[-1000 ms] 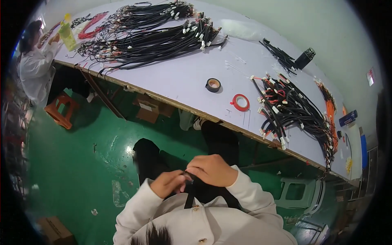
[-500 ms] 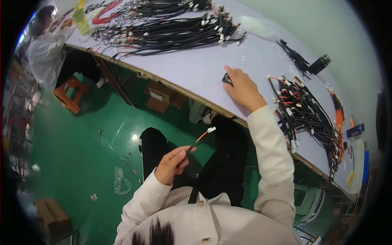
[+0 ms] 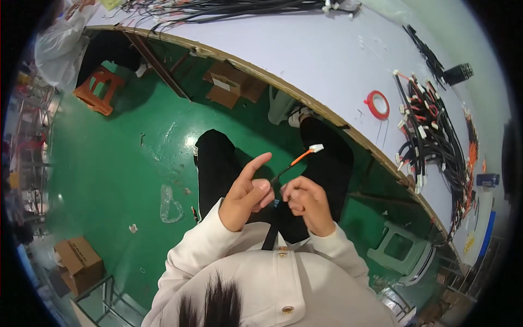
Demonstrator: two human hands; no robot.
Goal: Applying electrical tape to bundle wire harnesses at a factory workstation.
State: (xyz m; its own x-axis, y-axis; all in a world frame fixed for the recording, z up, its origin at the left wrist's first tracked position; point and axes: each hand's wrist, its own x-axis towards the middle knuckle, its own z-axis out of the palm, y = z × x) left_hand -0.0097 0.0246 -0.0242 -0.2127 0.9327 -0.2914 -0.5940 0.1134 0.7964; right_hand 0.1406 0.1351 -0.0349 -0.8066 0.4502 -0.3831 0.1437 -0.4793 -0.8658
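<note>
My left hand [image 3: 248,193] is closed on a short wire lead [image 3: 299,158], the dark end between thumb and fingers, index finger stretched out. The lead has an orange stretch and ends in a white connector [image 3: 316,147] that points up and to the right. Close beside it, my right hand [image 3: 309,203] has its fingers curled in near the dark part of the lead. What those fingers hold, if anything, is hidden. Both hands are above my lap, off the table.
On the white table [image 3: 321,65] are a red-rimmed tape roll [image 3: 377,104], a bundle of black cables with white connectors [image 3: 430,125] and a dark cylinder [image 3: 457,73]. An orange stool [image 3: 99,90], a green stool [image 3: 395,248] and cardboard boxes [image 3: 79,264] stand on the floor.
My right hand has left the table, where it held a small dark thing, and come beside my left hand. The tape roll now shows on the table. The view has shifted.
</note>
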